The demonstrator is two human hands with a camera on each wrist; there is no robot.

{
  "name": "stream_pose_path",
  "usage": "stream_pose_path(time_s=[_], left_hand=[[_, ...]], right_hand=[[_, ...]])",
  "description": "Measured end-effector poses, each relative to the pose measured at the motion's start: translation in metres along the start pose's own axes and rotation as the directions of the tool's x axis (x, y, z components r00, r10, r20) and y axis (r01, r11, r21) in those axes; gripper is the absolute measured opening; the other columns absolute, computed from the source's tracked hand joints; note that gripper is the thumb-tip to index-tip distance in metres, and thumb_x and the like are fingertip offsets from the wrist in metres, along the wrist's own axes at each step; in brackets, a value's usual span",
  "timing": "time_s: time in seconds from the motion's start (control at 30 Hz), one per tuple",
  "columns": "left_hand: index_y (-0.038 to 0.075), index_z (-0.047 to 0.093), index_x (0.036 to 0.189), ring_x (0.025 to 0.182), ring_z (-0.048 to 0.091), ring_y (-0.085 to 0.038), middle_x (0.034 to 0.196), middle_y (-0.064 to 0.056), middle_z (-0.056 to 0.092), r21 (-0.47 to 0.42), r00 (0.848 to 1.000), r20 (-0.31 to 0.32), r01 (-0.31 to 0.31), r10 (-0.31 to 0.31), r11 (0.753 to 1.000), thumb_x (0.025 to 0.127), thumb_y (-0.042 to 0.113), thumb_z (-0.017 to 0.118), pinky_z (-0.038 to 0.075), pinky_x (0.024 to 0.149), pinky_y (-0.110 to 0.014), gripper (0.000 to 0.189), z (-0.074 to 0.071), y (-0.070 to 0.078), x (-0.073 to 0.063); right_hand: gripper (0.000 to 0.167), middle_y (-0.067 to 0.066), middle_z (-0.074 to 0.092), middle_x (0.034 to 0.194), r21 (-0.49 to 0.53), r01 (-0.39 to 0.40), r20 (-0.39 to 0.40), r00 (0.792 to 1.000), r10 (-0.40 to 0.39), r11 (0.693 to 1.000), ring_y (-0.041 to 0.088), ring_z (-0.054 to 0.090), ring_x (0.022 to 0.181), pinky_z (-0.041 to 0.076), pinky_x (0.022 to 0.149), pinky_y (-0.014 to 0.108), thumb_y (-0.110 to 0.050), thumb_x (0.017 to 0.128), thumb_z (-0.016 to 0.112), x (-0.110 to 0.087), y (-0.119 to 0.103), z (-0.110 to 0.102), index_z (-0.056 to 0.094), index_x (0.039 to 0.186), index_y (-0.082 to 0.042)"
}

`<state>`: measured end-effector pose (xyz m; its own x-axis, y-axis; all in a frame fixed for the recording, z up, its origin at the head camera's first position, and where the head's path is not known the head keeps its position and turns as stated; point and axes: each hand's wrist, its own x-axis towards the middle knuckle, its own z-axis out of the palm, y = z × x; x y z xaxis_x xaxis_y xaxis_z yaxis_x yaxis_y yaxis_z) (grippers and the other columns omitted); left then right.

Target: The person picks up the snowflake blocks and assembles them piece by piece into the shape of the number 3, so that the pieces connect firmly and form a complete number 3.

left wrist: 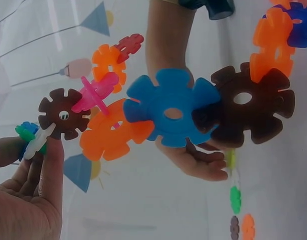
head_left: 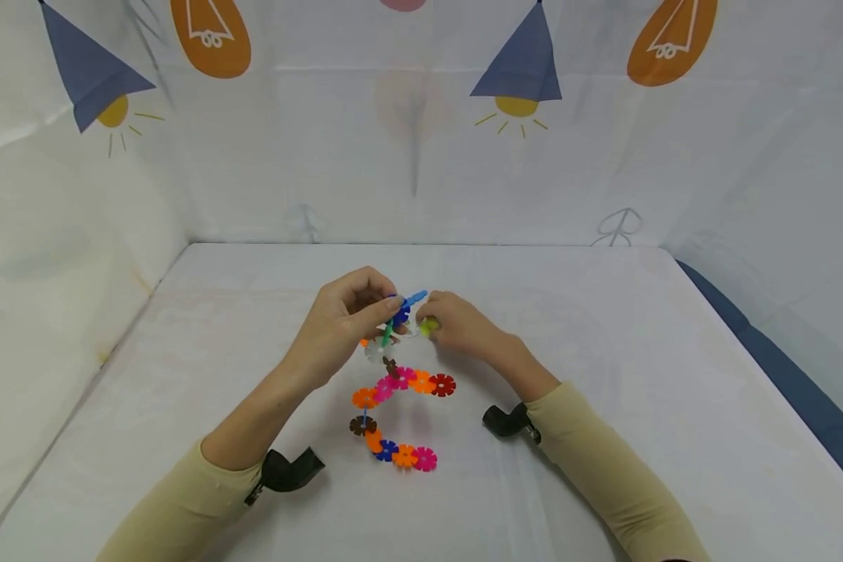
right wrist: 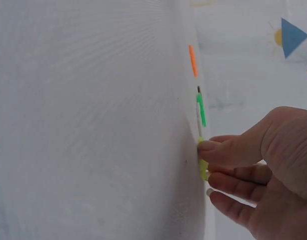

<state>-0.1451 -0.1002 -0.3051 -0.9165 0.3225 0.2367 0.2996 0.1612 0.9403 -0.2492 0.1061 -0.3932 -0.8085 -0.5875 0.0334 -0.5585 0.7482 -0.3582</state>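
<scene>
Just left of the head view's centre, your left hand (head_left: pixel 340 316) pinches a dark-blue, flower-shaped plastic disc (head_left: pixel 402 315) between thumb and bent fingers. Below it, a multicoloured chain of notched plastic discs (head_left: pixel 366 398) winds toward lower centre. Right of centre, your right hand (head_left: pixel 464 324) pinches a yellow-green plastic disc (head_left: pixel 430 326), thumb against fingers.
</scene>
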Motion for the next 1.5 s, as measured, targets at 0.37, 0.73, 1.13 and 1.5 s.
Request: stream_pose_path(time_s=[0.37, 0.73, 1.13, 1.5], left_hand=[[0.01, 0.059, 0.103, 0.085, 0.064, -0.026, 0.093, -0.01, 0.064, 0.026, 0.999, -0.033, 0.005, -0.004, 1.0, 0.099, 0.02, 0.058, 0.06, 0.077, -0.033, 0.011, 0.001, -0.005, 0.002], [0.008, 0.059, 0.102, 0.086, 0.067, -0.033, 0.093, -0.013, 0.067, -0.023, 1.0, -0.027, 0.01, -0.011, 1.0, 0.1, 0.022, 0.058, 0.058, 0.074, -0.031, 0.014, -0.001, -0.008, 0.005], [0.01, 0.058, 0.103, 0.084, 0.072, -0.02, 0.089, -0.004, 0.069, -0.067, 0.996, -0.029, 0.085, -0.087, 0.994, 0.1, 0.027, 0.058, 0.055, 0.078, -0.038, 0.018, -0.005, -0.01, 0.008], [0.008, 0.056, 0.104, 0.084, 0.071, -0.025, 0.087, 0.0, 0.067, -0.144, 0.995, -0.021, 0.093, -0.097, 0.985, 0.101, 0.023, 0.057, 0.057, 0.072, -0.033, 0.015, -0.005, -0.012, 0.01]], right_hand=[[0.021, 0.007, 0.058, 0.096, 0.054, -0.074, 0.038, 0.997, 0.072, 0.996, 0.02, 0.053, 0.089, 0.051, 0.081, 0.03, -0.003, 0.086, 0.07, -0.006, 0.0, -0.002, 0.068, 0.106, -0.008], [0.008, 0.003, 0.062, 0.083, 0.232, 0.034, -0.017, 0.999, -0.031, 0.972, 0.018, 0.056, 0.078, 0.051, 0.071, 0.029, -0.001, 0.091, 0.063, -0.014, 0.0, -0.027, 0.062, 0.089, -0.009], [0.009, 0.013, 0.071, 0.081, 0.602, 0.108, -0.15, 0.988, -0.021, 0.791, 0.024, 0.071, 0.07, 0.062, 0.073, 0.042, -0.006, 0.096, 0.062, -0.032, -0.017, -0.068, 0.058, 0.105, -0.004], [0.017, 0.007, 0.067, 0.069, 0.786, 0.269, -0.243, 0.962, -0.122, 0.557, 0.023, 0.067, 0.061, 0.062, 0.065, 0.04, -0.005, 0.096, 0.06, -0.047, -0.029, -0.086, 0.055, 0.111, 0.003]])
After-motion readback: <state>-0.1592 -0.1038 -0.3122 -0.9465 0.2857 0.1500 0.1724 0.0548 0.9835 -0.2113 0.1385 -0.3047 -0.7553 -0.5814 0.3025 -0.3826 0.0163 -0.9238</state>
